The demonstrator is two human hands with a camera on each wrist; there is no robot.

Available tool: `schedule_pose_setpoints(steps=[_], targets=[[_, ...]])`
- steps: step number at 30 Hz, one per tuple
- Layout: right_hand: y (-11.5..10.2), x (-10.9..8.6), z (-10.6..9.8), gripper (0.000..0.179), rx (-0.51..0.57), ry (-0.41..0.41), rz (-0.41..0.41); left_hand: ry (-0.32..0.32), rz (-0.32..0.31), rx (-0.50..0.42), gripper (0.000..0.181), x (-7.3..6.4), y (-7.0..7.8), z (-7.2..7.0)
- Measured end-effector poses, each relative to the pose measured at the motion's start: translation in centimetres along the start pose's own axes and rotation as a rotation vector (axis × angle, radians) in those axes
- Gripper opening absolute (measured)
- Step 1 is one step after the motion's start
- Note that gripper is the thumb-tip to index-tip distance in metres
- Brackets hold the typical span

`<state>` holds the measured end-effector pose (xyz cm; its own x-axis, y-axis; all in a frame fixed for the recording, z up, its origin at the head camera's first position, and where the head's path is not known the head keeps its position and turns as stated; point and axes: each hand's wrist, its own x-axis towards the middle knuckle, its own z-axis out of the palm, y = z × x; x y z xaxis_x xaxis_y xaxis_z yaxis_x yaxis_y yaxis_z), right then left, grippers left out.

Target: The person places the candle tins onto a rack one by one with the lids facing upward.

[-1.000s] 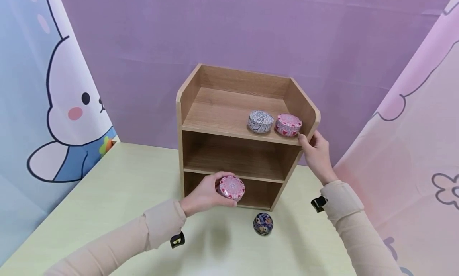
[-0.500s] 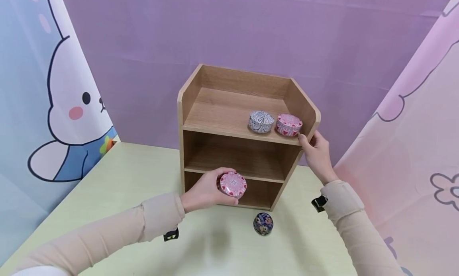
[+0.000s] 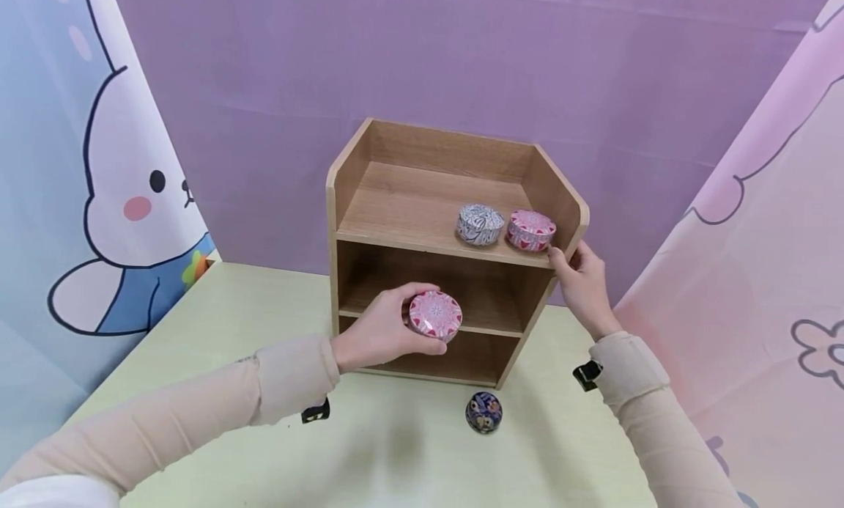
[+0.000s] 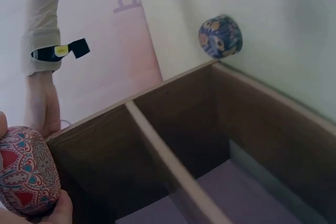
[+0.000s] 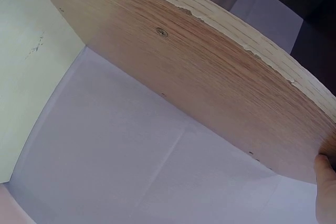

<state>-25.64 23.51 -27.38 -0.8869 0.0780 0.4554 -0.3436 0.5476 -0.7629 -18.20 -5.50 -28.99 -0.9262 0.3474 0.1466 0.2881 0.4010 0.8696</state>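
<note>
My left hand (image 3: 385, 333) holds a pink patterned round tin (image 3: 435, 315) between thumb and fingers, in front of the wooden shelf unit (image 3: 409, 200) at about middle-shelf height. In the left wrist view the side of this tin (image 4: 29, 174) shows red and blue ornament. My right hand (image 3: 583, 286) grips the unit's right side panel, thumb at the front edge by the top shelf. On that shelf's right end stand a second pink tin (image 3: 531, 230) and, to its left, a grey-and-white tin (image 3: 480, 224). A dark blue patterned tin (image 3: 484, 413) sits on the table before the unit.
The unit stands on a pale yellow table (image 3: 264, 310) near a purple backdrop (image 3: 395, 53). Its middle shelf (image 3: 369, 288) lies behind my left hand. Printed cloths hang left (image 3: 132, 163) and right (image 3: 758, 273).
My left hand has risen a little with the pink tin, moving slightly right, from the bottom compartment's height to the middle shelf's. The right hand and the other tins stay put.
</note>
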Motion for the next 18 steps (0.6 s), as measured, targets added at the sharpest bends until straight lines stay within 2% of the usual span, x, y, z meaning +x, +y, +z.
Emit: schedule_pose_setpoints(steps=[11,18], targets=[[0.0,0.1,-0.1,0.035,-0.006,0.029,-0.005,0.075,0.067,-0.023,0.074,1.6,1.4,-1.8],[0.1,0.1,0.1,0.034,-0.004,0.014,0.004,0.104,0.068,-0.012,0.075,2.8,2.0,-2.8]])
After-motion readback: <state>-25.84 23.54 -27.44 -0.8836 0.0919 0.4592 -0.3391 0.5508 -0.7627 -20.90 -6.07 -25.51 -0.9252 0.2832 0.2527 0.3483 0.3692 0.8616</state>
